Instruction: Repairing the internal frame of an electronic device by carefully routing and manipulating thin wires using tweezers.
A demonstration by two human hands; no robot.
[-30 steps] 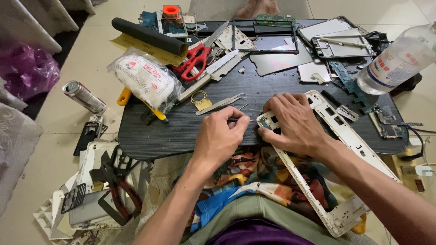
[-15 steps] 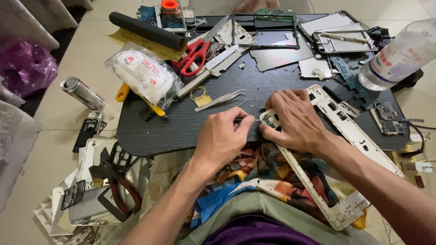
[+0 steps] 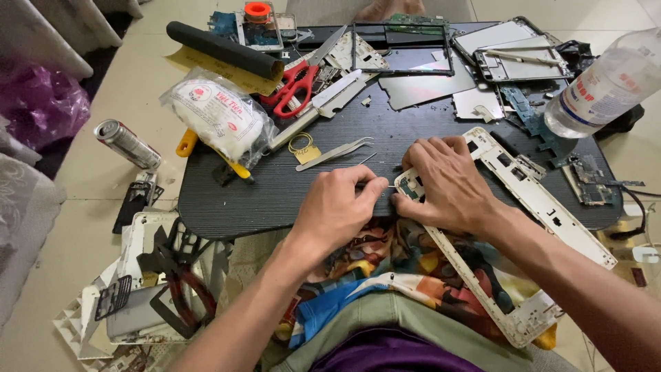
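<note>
A long white plastic device frame [image 3: 545,209] lies slantwise over the front edge of the black ribbed table [image 3: 275,196] and across my lap. My right hand [image 3: 449,184] covers and holds down the frame's upper left corner. My left hand [image 3: 339,207] sits just left of it, fingers pinched on a thin metal pin [image 3: 390,186] whose tip points at that corner. The two hands almost touch. The spot under my right fingers is hidden.
On the table lie tweezers [image 3: 337,153], red scissors [image 3: 292,84], a white bag [image 3: 220,118], a black roll [image 3: 224,49], device panels [image 3: 420,86], circuit boards [image 3: 592,180] and a clear bottle [image 3: 606,83]. A can [image 3: 127,143], pliers [image 3: 187,293] and scrap frames lie on the floor at left.
Both hands stay at the frame's corner, my left fingers a little closer to the right hand. The view has shifted slightly.
</note>
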